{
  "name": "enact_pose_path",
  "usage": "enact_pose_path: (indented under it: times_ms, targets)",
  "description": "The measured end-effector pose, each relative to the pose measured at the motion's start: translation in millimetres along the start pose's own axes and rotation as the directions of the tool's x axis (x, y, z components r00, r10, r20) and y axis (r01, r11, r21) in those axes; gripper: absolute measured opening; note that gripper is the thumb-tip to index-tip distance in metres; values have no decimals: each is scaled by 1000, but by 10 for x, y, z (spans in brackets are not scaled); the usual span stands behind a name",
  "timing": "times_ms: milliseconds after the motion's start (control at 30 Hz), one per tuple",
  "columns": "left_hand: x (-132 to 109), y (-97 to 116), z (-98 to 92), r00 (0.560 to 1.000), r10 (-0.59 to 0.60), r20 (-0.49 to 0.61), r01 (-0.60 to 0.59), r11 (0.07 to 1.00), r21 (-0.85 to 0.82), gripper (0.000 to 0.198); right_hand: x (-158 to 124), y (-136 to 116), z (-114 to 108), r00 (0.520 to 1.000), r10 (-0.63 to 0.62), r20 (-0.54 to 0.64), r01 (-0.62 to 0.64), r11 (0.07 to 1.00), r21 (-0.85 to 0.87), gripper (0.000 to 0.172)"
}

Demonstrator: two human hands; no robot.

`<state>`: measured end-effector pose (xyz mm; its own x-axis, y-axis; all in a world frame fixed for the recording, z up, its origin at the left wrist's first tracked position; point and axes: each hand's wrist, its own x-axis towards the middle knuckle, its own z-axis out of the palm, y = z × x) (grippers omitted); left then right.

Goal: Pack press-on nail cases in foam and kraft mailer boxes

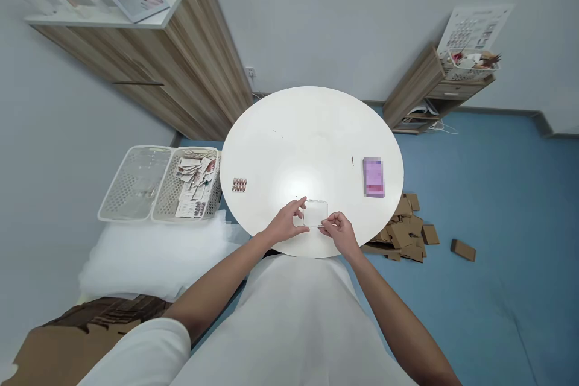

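A small clear plastic case (315, 213) with rounded corners is near the front edge of the white oval table (312, 120). My left hand (287, 221) grips its left side, thumb at the lower corner and fingers at the upper one. At the lower right corner, my right hand (338, 230) pinches the case between thumb and fingers. Whether anything lies inside is too faint to tell. To the left on the table lies a set of brown press-on nails (239, 185) in two rows. A purple box (373, 177), blurred, rests toward the right edge.
A tiny dark item (352, 160) lies left of the purple box. Left of the table, an open white basket (210, 190) holds printed cards, above white foam sheets (158, 253). Brown cardboard boxes (402, 232) are piled on the floor at right. Wooden cabinets (181, 60) stand behind.
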<state>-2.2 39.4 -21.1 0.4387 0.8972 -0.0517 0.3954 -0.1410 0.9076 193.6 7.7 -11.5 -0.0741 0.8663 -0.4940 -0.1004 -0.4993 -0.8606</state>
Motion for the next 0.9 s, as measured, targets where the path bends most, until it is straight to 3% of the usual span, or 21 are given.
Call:
enact_pose_path:
  times_ms: [133,300,433,567,733,900]
  targets:
    - [30,6,-72,999,53,7,-53,998,30,74,-3,0,-96,991,-124,54,133,967,-216,31]
    - [37,70,-68,999,40,7,-40,999,-7,73,44,-141,-280,919,-334,211,395,755,-524,63]
    - [36,125,1,999,46,-14,-47,998,-47,74,112,-252,-332,844,-375,383,535,635,-558,50]
    - [34,146,61,998,11,-59,-17,994,-111,83,186,-264,-345,800,-438,410,600,560,-571,39]
    - [50,159,83,995,-60,-74,46,984,-171,74,257,-262,-387,740,-461,489,672,489,-556,43]
    - [53,164,113,995,-66,-75,51,981,-188,73,297,-268,-427,722,-471,507,691,467,-551,39]
